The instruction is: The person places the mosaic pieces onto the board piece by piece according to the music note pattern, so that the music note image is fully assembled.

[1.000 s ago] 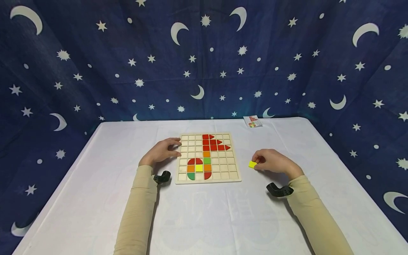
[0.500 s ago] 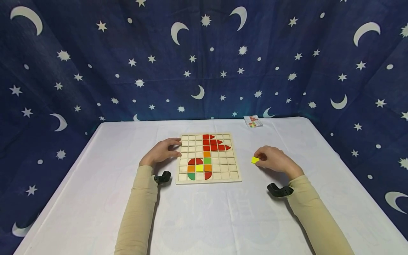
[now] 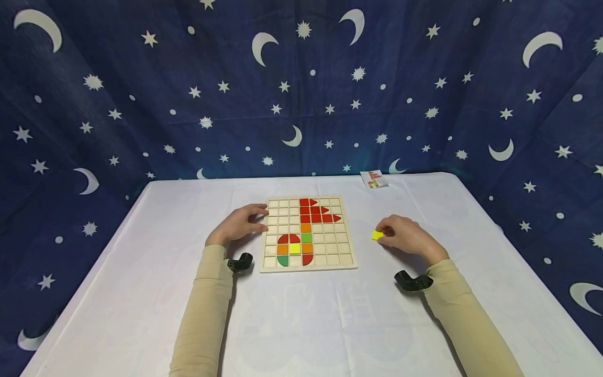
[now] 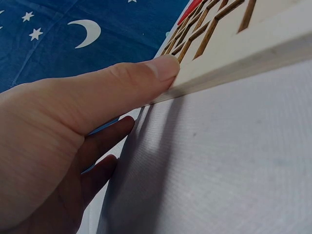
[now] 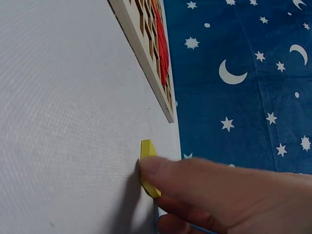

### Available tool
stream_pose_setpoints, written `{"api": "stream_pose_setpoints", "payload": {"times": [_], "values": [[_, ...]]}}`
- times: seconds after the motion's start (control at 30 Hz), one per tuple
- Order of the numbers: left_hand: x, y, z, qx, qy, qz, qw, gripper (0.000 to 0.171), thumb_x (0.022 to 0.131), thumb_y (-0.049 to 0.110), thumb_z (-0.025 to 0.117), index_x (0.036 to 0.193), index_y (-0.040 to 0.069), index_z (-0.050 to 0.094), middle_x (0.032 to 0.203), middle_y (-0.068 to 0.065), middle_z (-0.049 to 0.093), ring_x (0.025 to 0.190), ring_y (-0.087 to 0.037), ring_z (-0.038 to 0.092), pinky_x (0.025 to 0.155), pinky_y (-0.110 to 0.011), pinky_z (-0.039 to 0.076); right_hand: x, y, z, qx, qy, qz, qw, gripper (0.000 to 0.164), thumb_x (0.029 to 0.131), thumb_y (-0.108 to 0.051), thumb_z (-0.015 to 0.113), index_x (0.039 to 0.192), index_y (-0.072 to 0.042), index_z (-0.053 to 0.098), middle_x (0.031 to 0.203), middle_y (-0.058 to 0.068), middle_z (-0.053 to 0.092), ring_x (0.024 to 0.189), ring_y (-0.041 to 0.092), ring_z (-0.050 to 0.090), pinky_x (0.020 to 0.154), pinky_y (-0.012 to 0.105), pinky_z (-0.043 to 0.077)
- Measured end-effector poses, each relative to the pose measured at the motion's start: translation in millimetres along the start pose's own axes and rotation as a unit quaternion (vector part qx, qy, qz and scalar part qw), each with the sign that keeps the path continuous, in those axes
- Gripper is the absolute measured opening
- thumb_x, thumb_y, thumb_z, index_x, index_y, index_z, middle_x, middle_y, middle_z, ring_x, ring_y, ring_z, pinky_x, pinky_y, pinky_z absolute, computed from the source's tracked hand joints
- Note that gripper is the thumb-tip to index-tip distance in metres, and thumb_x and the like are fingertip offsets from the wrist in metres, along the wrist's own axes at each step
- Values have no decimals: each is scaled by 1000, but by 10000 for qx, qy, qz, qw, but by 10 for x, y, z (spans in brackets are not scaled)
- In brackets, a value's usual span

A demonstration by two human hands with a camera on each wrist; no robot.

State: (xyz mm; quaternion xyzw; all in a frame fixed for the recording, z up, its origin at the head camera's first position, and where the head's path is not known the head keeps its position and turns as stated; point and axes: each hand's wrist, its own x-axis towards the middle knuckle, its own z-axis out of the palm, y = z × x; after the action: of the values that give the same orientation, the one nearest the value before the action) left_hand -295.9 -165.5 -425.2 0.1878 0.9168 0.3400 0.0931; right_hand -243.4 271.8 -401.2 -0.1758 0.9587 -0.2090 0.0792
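A wooden grid board [image 3: 332,246] lies flat on the table, with several red, orange, green and yellow tiles set in its cells. Its left edge is met by my left hand [image 3: 237,223]; in the left wrist view the thumb [image 4: 165,67] rests against the rim and the other fingers are loosely bent. To the right of the board, my right hand [image 3: 406,236] pinches a small yellow tile [image 3: 376,235]. In the right wrist view the tile [image 5: 145,147] is seen nearly edge-on by the tabletop, partly covered by the thumb.
A small picture card [image 3: 374,179] with a similar coloured pattern lies near the table's back edge. White cloth covers the table [image 3: 301,324]. Behind it hangs a dark blue curtain [image 3: 226,68] with moons and stars.
My right hand has shifted slightly up and to the right with the yellow tile. The left hand and the board have stayed in place.
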Motion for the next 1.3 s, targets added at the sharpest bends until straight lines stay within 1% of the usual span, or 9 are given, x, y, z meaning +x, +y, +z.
{"api": "stream_pose_setpoints", "payload": {"times": [0.2,0.67,0.9,1.03,1.1,1.17,1.3], "values": [[9,-6,7,-3,-8,-42,10000,54,84,24,78,132,5,61,151,-8,43,144,-29,30,118,-45,23,-3,-9,6,-13,22,-55,10000,28,84,-10,76,109,2,68,97,8,64,87,22,59,81,43,53],[14,-17,5,42,19,59,10000,53,85,24,78,132,4,61,151,-9,43,143,-30,31,118,-45,24,14,-1,29,-45,36,-29,10000,30,85,-12,76,111,0,67,98,8,64,86,21,57,81,42,52],[12,-17,0,81,3,5,10000,54,85,25,77,132,5,60,151,-8,43,143,-29,30,119,-45,23,19,4,35,-35,57,-65,10000,29,85,-11,76,110,0,67,98,7,63,87,22,58,81,43,52],[11,-12,2,64,24,-52,10000,55,85,26,78,132,6,61,151,-8,43,144,-28,30,119,-44,23,36,-16,42,-84,33,-3,10000,28,85,-12,75,109,0,68,96,6,64,85,20,58,79,41,52],[14,-4,9,60,8,-10,10000,54,85,26,78,132,5,61,151,-8,43,144,-29,30,118,-45,24,50,-45,53,-66,26,45,10000,28,86,-13,75,109,0,68,94,6,64,84,20,57,77,39,52],[12,4,8,44,-3,-11,10000,54,85,26,78,132,5,61,151,-8,42,144,-28,30,118,-44,24,80,-96,72,-33,53,-44,10000,27,86,-14,74,108,0,68,93,5,64,82,19,56,75,37,51],[9,13,2,-1,-18,-68,10000,54,85,26,78,132,6,61,152,-7,42,144,-28,30,118,-44,24,159,-274,137,85,94,-528,9985,25,86,-15,74,106,-1,69,92,4,65,79,16,55,72,34,50]]}}
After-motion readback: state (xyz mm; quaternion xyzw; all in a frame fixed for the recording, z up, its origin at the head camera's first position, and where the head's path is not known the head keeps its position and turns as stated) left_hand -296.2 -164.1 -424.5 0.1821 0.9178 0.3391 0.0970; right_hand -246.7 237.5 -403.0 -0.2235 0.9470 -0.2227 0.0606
